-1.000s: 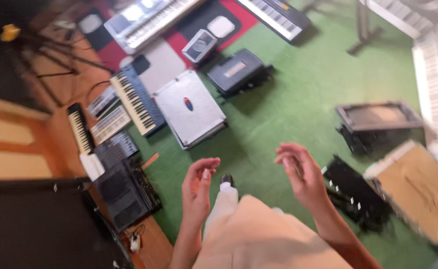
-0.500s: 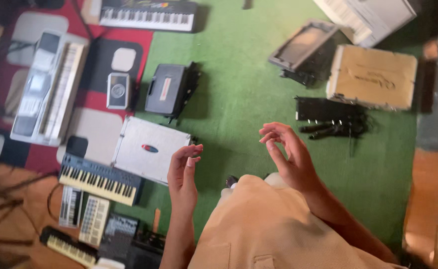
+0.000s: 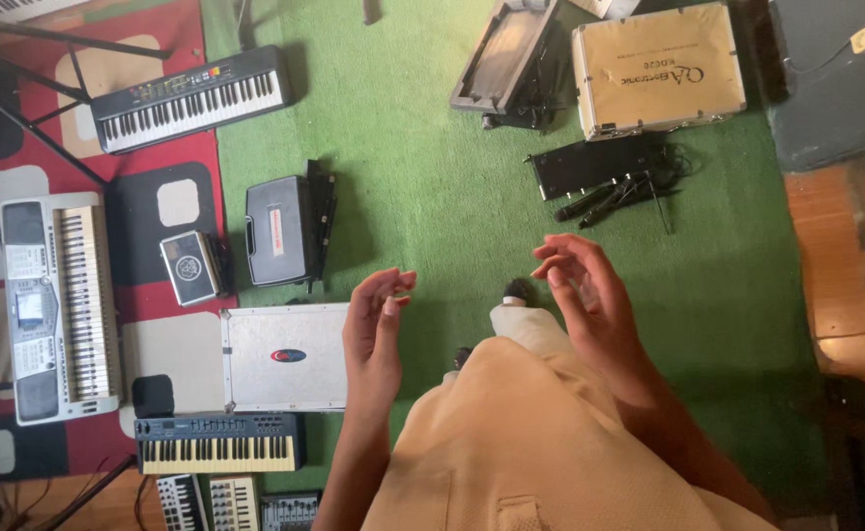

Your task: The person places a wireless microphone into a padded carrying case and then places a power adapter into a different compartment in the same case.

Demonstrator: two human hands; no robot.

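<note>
View swung since half second ago: silver flat case (image 3: 285, 356) now at 9 o'clock of left hand (image 3: 373, 329), tan hard case (image 3: 660, 67) up at 1 o'clock. Both hands still raised, apart, over green carpet (image 3: 422, 187).

Carpet: bare stretch between hands.
Grey keyboard (image 3: 59, 305) far 9 o'clock on red patterned rug (image 3: 172, 118).
Black keyboard (image 3: 191, 96) at 10 o'clock.
Tan case shut, contents unseen.
Silver case shut, just beside left hand.
Black case (image 3: 277, 230) at 11 o'clock, shut.
Left hand: fingers half curled, empty.
Right hand (image 3: 582, 290): fingers loosely curled, empty.
</note>
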